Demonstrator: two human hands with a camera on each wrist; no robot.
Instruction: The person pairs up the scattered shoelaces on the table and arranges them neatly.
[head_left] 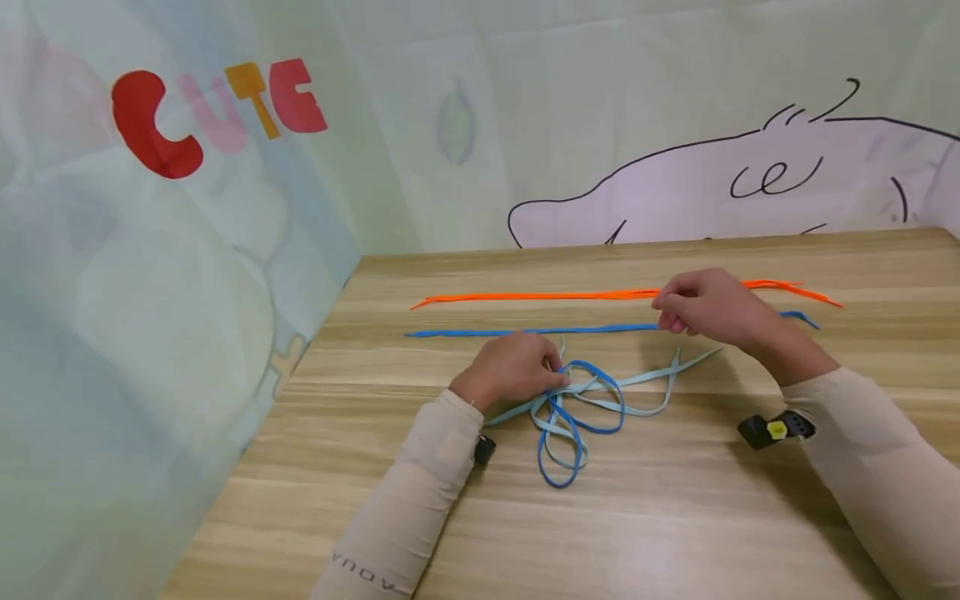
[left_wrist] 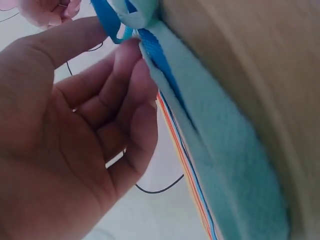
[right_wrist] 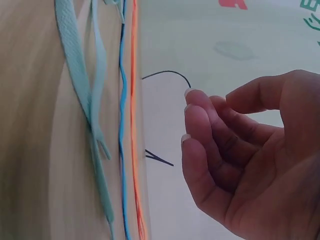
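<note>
Left hand (head_left: 517,367) pinches the bundle where the pale green lace (left_wrist: 240,150) and looped blue lace (left_wrist: 155,50) cross, probably so the loops don't slip, so it's right at the fingertips. Right hand (head_left: 712,304) hovers with nothing in it, fingers loosely bent, bundle off to its left.

There are blue laces (left_wrist: 156,52), orange laces (head_left: 540,296) and mint laces (left_wrist: 225,120), perhaps faintly ribbed
</note>
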